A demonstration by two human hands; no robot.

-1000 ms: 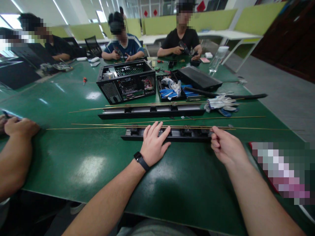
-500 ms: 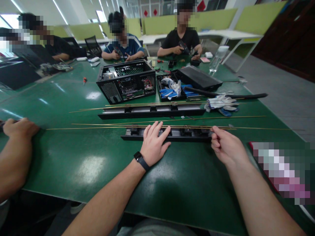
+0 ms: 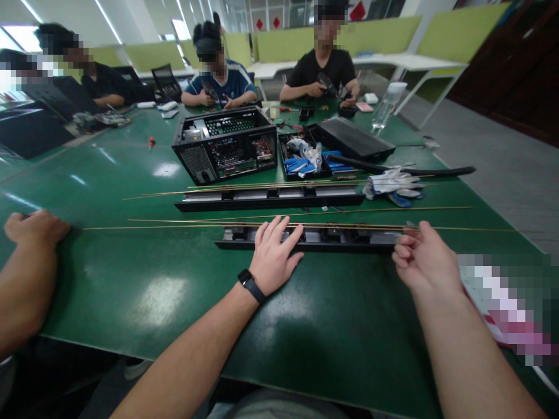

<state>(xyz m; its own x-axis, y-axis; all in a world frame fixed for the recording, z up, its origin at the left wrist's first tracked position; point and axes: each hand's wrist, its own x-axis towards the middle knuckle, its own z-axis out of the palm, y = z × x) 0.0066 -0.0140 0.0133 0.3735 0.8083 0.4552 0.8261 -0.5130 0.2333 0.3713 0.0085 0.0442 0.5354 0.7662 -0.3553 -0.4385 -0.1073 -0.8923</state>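
My left hand (image 3: 276, 253) lies with its fingers spread on the near black rail (image 3: 314, 247) and the thin brass rods (image 3: 192, 224) above it. Near the rail's right end is my right hand (image 3: 421, 256), its thumb and fingertips pinched together at the rods; whether a rod is between them is too small to tell. Dark blocks (image 3: 332, 233) sit in the rail's metal channel. A second black rail (image 3: 266, 203) with more rods over it lies parallel behind the first.
An open computer case (image 3: 225, 145) stands behind the rails, beside a tray with gloves (image 3: 303, 163). White gloves (image 3: 395, 183) lie at the right. A co-worker's hand (image 3: 37, 227) rests at the left edge; other people sit across the green table (image 3: 109, 273).
My right hand has moved right along the rods, past where the near rail's end was visible. My left hand has stayed in place.
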